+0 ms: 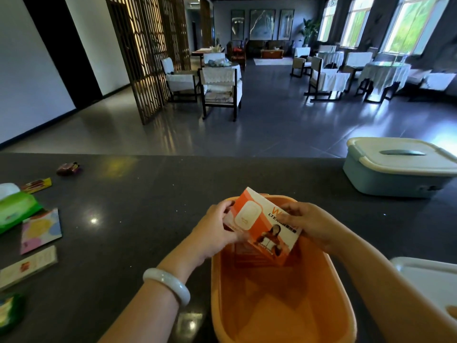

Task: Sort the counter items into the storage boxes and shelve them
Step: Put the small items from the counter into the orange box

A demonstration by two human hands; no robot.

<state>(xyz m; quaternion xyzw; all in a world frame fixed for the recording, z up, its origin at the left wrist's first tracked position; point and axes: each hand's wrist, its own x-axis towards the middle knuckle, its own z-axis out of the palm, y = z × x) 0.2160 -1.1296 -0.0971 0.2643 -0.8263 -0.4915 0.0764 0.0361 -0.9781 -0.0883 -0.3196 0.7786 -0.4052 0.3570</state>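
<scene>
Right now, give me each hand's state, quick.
Left hand: grips the left end of the orange box.
Right hand: grips the box's right side, over the orange bin.

Bare counter (148,194) spans between left clutter and orange bin (284,318).

A dark speckled counter (148,194) is stretching across the lower view, with an open orange storage box (284,305) sitting on it at 6 o'clock and a lidded pale blue storage box (395,179) resting at 3 o'clock. At 4 o'clock a white lid (430,280) is lying near the counter's edge. Toward 9 o'clock a green wipes pack (17,209), a pastel card (40,230) and a long flat packet (27,267) are lying close together, while a yellow-red wrapper (36,185) and a small dark packet (68,168) are sitting farther back at 10 o'clock.
</scene>
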